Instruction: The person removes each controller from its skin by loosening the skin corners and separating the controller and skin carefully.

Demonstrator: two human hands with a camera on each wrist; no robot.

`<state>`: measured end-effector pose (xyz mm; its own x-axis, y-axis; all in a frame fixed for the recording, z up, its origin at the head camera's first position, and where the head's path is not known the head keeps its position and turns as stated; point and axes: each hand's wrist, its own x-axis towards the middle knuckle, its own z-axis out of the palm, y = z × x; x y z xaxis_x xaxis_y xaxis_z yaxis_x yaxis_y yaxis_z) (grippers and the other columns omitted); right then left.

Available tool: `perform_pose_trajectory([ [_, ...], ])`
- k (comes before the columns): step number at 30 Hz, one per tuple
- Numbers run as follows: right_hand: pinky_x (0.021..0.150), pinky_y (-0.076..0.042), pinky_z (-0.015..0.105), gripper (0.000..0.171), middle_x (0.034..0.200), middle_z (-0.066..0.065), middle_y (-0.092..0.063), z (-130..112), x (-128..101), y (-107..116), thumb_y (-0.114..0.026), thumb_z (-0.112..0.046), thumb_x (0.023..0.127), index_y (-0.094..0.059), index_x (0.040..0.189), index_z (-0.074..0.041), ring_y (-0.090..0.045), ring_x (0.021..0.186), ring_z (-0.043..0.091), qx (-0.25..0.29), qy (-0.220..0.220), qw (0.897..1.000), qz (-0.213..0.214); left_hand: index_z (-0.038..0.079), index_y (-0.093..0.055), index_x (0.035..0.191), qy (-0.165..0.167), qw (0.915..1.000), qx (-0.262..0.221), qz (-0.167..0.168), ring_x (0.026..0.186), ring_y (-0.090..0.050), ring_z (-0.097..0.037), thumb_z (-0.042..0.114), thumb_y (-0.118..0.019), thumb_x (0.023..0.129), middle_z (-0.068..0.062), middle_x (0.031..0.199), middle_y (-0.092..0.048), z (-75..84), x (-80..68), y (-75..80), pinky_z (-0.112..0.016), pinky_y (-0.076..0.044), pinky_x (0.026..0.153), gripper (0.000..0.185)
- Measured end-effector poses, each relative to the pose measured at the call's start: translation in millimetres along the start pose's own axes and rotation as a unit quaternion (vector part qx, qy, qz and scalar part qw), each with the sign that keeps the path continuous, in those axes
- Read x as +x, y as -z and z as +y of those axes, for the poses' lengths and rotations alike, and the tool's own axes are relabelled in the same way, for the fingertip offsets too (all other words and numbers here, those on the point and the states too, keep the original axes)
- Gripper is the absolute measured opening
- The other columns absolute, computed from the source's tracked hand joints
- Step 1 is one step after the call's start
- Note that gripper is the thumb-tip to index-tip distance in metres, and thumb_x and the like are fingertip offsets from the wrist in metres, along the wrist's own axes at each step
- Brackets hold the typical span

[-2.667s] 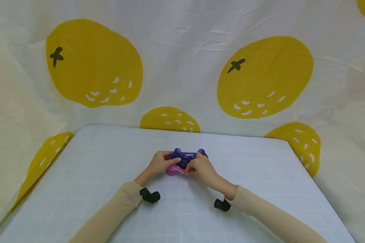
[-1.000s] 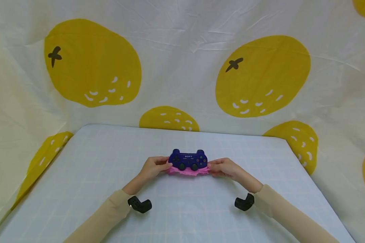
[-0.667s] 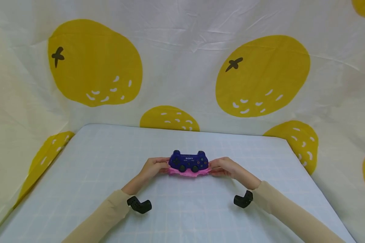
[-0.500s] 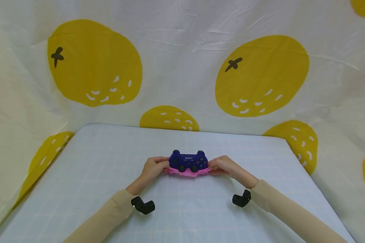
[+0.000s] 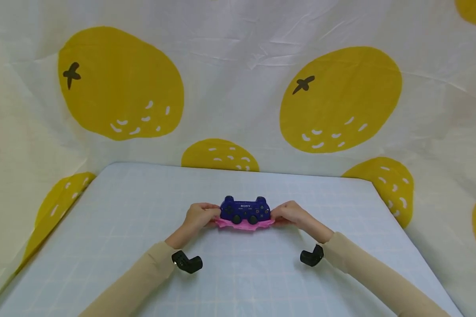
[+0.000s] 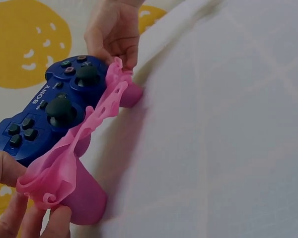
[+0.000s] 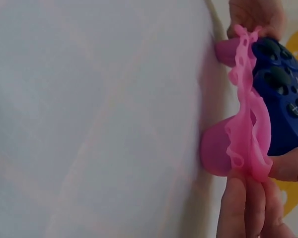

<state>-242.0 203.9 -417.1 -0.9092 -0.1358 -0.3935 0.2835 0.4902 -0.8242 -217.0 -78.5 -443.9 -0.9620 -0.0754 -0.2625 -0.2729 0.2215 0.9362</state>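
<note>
Blue Sony gamepad [image 5: 245, 210] at frame centre on the pale grid mat [image 5: 103, 246], sitting in a pink silicone skin [image 5: 243, 223] that's stretched out under its near edge. Left hand [image 5: 198, 216] pinches the skin's left end, fingers curled on the grip pocket; right hand [image 5: 291, 215] pinches the right end the same way, hands pulled apart either side of the pad. Wrist views: skin bunched and wavy along the front edge, both grip pockets look empty and off the handles, sticks and buttons fully bare. Judgement: cover mostly off the pad, only edge contact left, could be going either way. Lemon-print cloth [image 5: 238, 88] fills upper frame
</note>
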Motion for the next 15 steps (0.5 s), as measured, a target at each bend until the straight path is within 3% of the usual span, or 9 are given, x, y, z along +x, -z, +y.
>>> perform_pose_trajectory([
  [15, 0.063, -0.055, 0.022, 0.019, 0.073, 0.0, -0.07, 9.2, 0.7, -4.1, -0.068, -0.004, 0.073, -0.072, 0.09, 0.005, -0.061, 0.064, 0.007, 0.024, 0.0, 1.0, 0.007, -0.001, -0.072, 0.1, 0.006, 0.9994, -0.033, 0.002, 0.063, -0.059, -0.011, 0.002, -0.065, 0.074, -0.012, 0.091, -0.071, -9.1, 5.1, 3.0, -0.023, -0.054, 0.056, 0.026],
])
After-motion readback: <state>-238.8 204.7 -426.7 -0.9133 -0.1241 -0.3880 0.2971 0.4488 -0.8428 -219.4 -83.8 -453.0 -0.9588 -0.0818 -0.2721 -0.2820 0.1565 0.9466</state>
